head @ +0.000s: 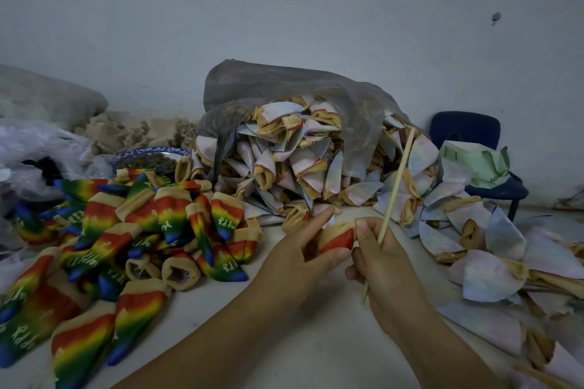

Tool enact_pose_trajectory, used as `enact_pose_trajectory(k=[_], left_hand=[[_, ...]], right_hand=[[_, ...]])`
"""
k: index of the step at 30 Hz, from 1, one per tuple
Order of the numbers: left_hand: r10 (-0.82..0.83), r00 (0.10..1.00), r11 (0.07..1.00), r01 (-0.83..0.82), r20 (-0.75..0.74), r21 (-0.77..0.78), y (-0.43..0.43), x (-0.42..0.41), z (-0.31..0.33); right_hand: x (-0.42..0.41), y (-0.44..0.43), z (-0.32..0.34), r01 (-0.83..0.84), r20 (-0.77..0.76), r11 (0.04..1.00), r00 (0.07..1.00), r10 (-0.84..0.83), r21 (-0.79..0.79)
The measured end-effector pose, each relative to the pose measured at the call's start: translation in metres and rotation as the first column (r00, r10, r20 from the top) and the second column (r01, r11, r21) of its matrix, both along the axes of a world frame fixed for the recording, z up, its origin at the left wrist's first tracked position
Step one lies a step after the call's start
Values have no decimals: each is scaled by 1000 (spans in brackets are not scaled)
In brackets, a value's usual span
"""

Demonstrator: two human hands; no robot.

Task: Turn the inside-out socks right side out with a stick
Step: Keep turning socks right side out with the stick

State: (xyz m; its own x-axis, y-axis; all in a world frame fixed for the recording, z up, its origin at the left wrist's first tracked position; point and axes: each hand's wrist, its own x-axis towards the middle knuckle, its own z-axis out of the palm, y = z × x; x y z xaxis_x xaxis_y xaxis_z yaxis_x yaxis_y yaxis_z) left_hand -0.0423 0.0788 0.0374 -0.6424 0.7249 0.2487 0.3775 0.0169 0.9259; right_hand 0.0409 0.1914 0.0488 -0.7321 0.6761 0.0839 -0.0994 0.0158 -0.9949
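Observation:
My left hand pinches a small sock whose red and tan outside shows, thumb below and fingers above. Touching the same sock at its cuff, my right hand also holds a thin wooden stick that slants up and to the right. A heap of pale inside-out socks spills from a grey plastic bag behind my hands and spreads along the right side. Rainbow socks turned right side out lie piled on the left.
The white table carries everything. A blue-rimmed bowl stands behind the rainbow pile, with clear plastic bags at far left. A blue chair with green paper on it stands by the wall at right.

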Motion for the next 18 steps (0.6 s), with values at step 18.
enact_pose_trajectory(k=[18], left_hand=[[-236,752,959,79,616,271,7,14,2]], right_hand=[[-11,0,-14,80,-7,980,997,-80,180]])
